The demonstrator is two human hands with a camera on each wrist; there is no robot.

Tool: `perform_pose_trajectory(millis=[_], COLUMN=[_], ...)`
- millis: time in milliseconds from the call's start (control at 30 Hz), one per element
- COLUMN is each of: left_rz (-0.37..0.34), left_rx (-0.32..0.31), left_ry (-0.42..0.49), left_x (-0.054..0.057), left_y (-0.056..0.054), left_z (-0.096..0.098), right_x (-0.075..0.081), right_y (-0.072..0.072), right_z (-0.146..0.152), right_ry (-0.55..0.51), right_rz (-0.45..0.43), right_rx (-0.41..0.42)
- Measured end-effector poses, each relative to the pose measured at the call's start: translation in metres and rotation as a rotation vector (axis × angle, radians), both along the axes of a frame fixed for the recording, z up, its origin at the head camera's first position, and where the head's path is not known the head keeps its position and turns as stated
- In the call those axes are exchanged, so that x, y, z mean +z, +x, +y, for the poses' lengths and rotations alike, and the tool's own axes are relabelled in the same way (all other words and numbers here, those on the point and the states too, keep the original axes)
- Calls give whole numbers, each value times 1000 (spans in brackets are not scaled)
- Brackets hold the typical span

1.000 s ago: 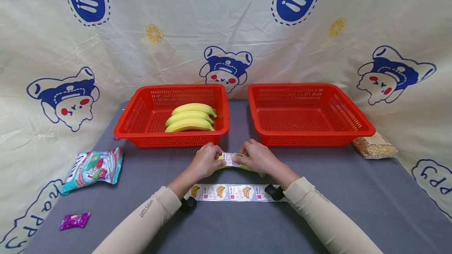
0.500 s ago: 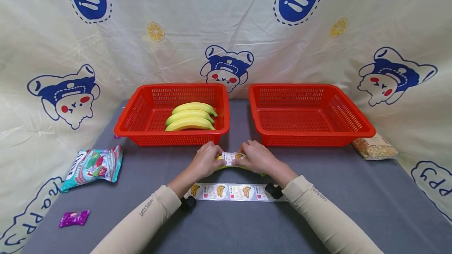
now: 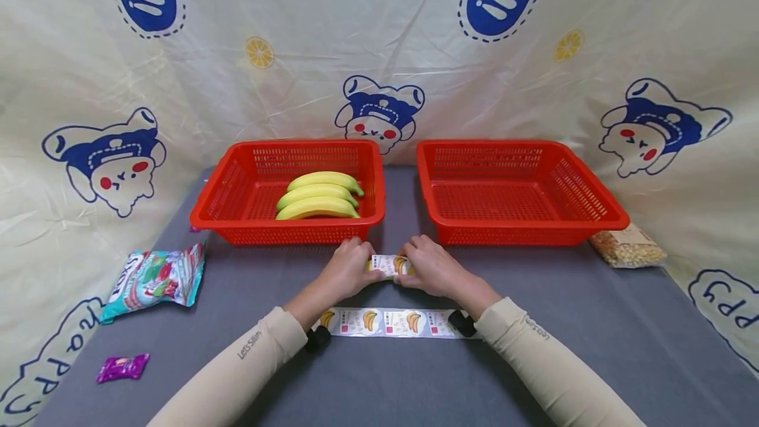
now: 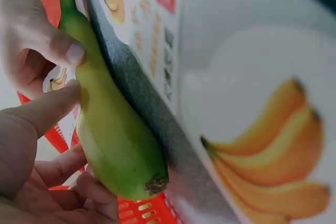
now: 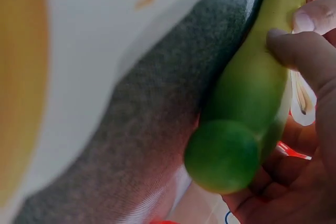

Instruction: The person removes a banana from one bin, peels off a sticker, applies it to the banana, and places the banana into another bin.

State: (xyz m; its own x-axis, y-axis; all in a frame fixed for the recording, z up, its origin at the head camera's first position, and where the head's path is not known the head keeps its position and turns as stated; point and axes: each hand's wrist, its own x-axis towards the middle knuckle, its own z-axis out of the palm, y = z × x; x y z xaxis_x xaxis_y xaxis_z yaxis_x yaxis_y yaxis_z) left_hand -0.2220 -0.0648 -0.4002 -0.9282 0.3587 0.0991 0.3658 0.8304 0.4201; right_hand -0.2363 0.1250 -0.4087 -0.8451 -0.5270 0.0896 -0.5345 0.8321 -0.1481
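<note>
Between my two hands, low over the grey table, is a yellow banana with green ends. A white label printed with bananas lies across its far side. My left hand grips one end, thumb on the near face and fingers behind. The other end is in my right hand, its thumb pressing the banana near the middle. Both thumbs almost meet in the left wrist view. Nearer than the hands lies a strip of banana labels. Most of the banana is hidden by the hands in the head view.
Behind the left hand stands a red basket with three bananas. Another red basket, without fruit, is at its right. A snack bag and purple packet lie at left; a bag of grains lies at right.
The right hand has shifted slightly, and the banana's end below it is now out of sight in the head view. More of the label's banana picture shows. The left hand keeps its grip.
</note>
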Motion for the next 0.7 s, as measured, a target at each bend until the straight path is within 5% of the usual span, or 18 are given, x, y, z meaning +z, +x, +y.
perform_pose_trajectory(millis=[233,433,600,700], left_rz=[91,65,80,95], left_rx=[-7,-32,-52,-52], left_ry=[-101,-16,-28,-38], left_x=[-4,-7,-7,-8], left_y=[2,2,2,3], left_z=[-1,-6,-6,-6], right_x=[-3,-1,-2,-2], right_y=[0,-1,-5,-10], right_z=[1,-1,-4,-2], right_ry=[-38,-97,-182,-248], right_rz=[7,-110,-172,-286], right_rx=[17,-70,-137,-165])
